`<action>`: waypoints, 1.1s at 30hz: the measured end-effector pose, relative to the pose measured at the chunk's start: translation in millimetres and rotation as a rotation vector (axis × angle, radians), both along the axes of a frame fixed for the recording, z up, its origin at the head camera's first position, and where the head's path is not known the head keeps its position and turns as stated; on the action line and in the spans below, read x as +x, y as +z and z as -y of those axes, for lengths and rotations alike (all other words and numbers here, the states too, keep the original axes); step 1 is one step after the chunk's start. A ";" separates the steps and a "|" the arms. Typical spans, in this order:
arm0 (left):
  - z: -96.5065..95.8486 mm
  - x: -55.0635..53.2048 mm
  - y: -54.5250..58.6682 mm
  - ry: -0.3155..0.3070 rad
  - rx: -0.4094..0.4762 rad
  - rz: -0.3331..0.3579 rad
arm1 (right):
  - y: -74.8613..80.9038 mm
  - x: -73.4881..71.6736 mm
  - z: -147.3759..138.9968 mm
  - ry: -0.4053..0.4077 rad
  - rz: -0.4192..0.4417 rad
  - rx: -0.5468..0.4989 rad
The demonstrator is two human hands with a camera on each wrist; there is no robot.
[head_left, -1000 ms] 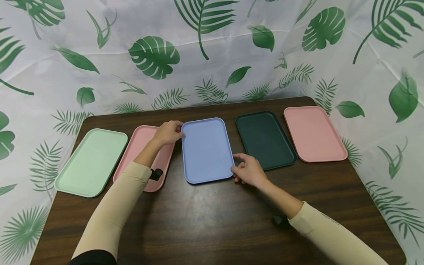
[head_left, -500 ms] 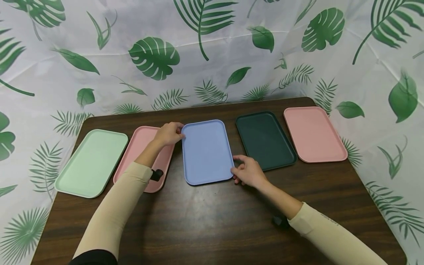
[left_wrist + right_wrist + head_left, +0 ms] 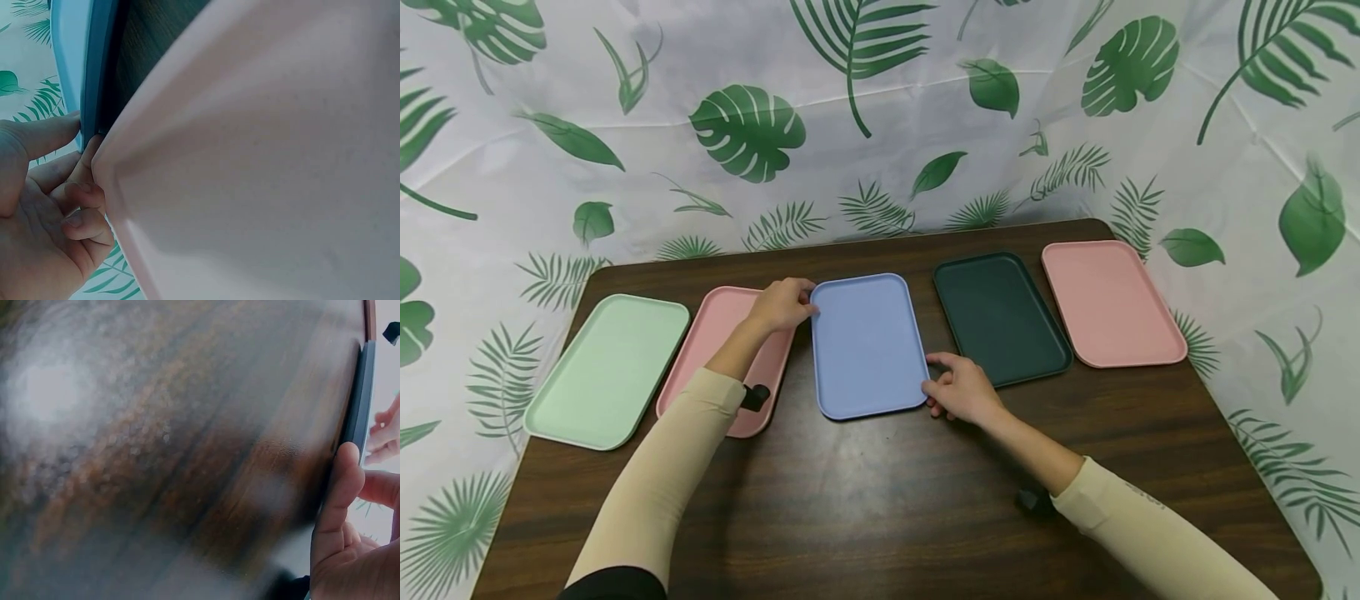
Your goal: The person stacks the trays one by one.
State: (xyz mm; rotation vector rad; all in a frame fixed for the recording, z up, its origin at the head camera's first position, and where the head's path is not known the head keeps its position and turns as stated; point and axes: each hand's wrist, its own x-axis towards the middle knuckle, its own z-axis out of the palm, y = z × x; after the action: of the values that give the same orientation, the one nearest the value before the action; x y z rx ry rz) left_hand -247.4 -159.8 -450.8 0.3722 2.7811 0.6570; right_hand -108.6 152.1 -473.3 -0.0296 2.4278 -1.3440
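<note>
A blue rectangular tray lies on the dark wooden table in the middle of the head view. My left hand pinches its far left corner between thumb and fingers. The left wrist view shows that thumb on the blue rim, with the other fingers curled close to a pink tray. On the opposite side, my right hand grips the right edge near the front corner. In the right wrist view, the thumb and forefinger of the right hand meet at the tray's thin edge.
Left of the blue tray are a pink tray, partly under my left forearm, and a light green tray. To the right lie a dark green tray and another pink tray. A leaf-patterned cloth hangs behind the table.
The blue tray has shifted very slightly toward the near side of the table, with both hands staying on it. The other trays have kept their places.
</note>
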 end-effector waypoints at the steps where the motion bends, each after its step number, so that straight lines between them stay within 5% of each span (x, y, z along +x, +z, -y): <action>1: -0.1 0.1 0.0 0.001 0.002 0.002 | -0.2 0.0 -0.1 0.001 0.000 -0.001; 33: -4.5 2.9 1.9 0.041 -0.009 0.037 | -3.5 -3.1 -5.4 0.031 -0.001 -0.019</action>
State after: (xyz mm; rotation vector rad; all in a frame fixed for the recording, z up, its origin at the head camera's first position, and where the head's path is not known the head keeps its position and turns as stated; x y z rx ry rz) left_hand -244.4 -155.2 -448.9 0.2983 2.7625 0.6539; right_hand -111.7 157.5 -476.7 -0.0735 2.4054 -1.3543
